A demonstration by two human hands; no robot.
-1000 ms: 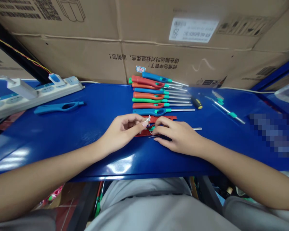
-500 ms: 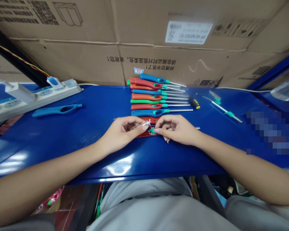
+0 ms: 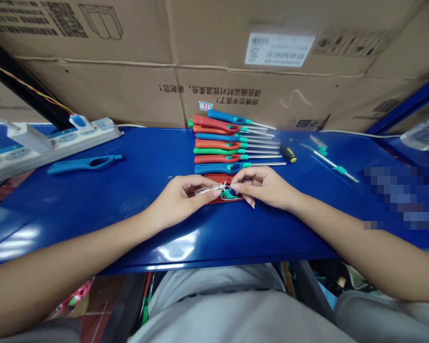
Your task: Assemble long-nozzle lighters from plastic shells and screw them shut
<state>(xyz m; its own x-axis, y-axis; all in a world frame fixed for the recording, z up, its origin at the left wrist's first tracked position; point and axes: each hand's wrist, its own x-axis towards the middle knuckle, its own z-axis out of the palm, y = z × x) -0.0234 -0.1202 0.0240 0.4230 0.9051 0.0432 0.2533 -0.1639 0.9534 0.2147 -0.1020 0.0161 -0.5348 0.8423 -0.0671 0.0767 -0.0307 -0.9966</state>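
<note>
My left hand (image 3: 178,197) pinches a clear lighter fuel tank (image 3: 209,189) between thumb and fingers, its white tip pointing right. Close by, my right hand (image 3: 270,188) has thumb and index finger pinched together beside that tip; whatever is between them is too small to make out. Under both hands lies an open red lighter casing (image 3: 216,178), partly covered by the fingers. A green trigger piece (image 3: 230,194) and thin wire show inside it. Just beyond, a blue lighter (image 3: 214,168) with a metal tube lies nearest in a row of several coloured ones.
A screwdriver (image 3: 289,153) lies right of the row, with a loose metal tube with green parts (image 3: 331,164) farther right. At left are a blue lighter shell (image 3: 86,164) and a white power strip (image 3: 67,138). A cardboard box (image 3: 128,90) stands behind the table.
My right fingers have lifted off the green trigger piece to the tank's white tip. The tank in my left hand has shifted slightly right and lies flatter.
</note>
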